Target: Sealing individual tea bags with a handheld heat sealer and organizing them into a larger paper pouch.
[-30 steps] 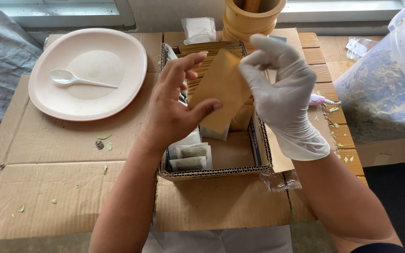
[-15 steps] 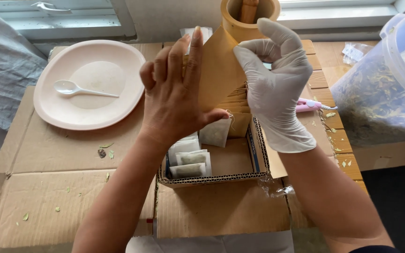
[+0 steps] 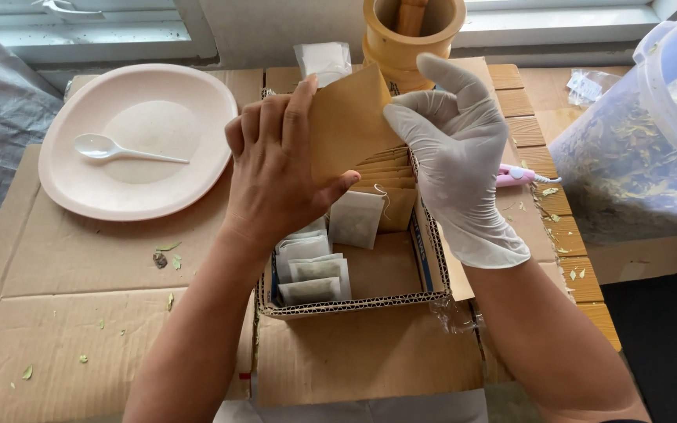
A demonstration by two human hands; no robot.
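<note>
Work surface is flattened cardboard [image 3: 80, 313], its near-left stretch bare but for scattered leaf bits; crowding builds toward the far edge and right. A shallow cardboard box [image 3: 354, 301] sits centre, its low corrugated walls hemming the hands in from below. To the left, well apart, a pale plate [image 3: 190, 102] carries a white plastic spoon [image 3: 123, 149]. Behind the box a wooden mortar [image 3: 409, 35] stands near the window sill; a clear tub of dried leaves [image 3: 636, 149] blocks the right side. A pink pen-like tool [image 3: 515, 175] lies just beside the box's right wall. Both hands are raised above the box. The bare left hand [image 3: 276, 172] shows its back, fingers upright behind a brown paper envelope [image 3: 346, 129], thumb pressed across its lower front. The gloved right hand [image 3: 456, 157] pinches the envelope's upper right edge between thumb and forefinger, the other fingers fanned up. The envelope is flat, plain, held upright and slightly tilted. A white tea bag [image 3: 356, 219] hangs below it, over the box, touching its bottom edge. More tea bags [image 3: 311, 270] lie stacked in the box's near-left corner; further brown envelopes [image 3: 389, 166] stand filed at its far end.
</note>
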